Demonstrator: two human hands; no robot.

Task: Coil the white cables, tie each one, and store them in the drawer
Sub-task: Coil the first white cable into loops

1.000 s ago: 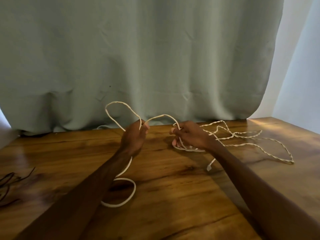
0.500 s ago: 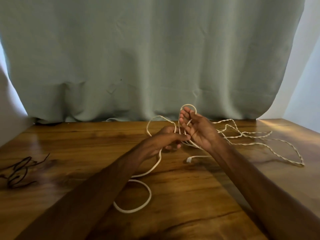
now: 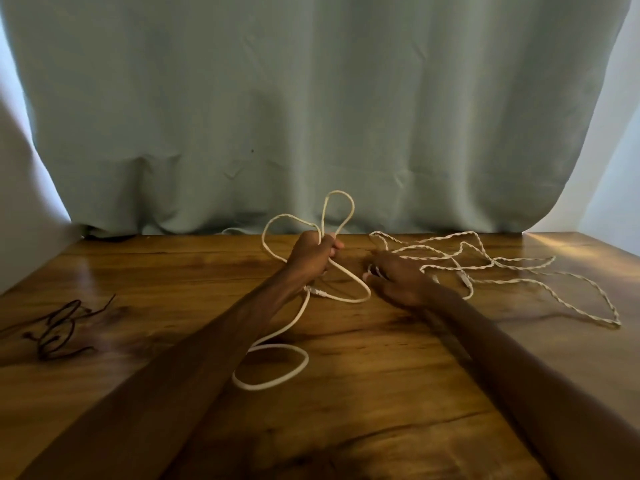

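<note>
In the head view, the left hand [image 3: 313, 258] is raised over the wooden table [image 3: 346, 427], its fingers curled tight around a smooth white cable [image 3: 256, 388]. Two loops of the cable stand above the left hand, against the grey-green curtain [image 3: 311, 98]. Another loop hangs just right of it, and the rest trails toward the viewer into a ring lying flat on the wood.

Just right of the left hand, the right hand [image 3: 398, 278] lies low on the table at the near end of a twisted white cable [image 3: 519, 260]. Blur hides whether its fingers pinch a strand. This cable sprawls uncoiled farther right of the left hand. Well left of it lies a tangled dark cord [image 3: 55, 327].
</note>
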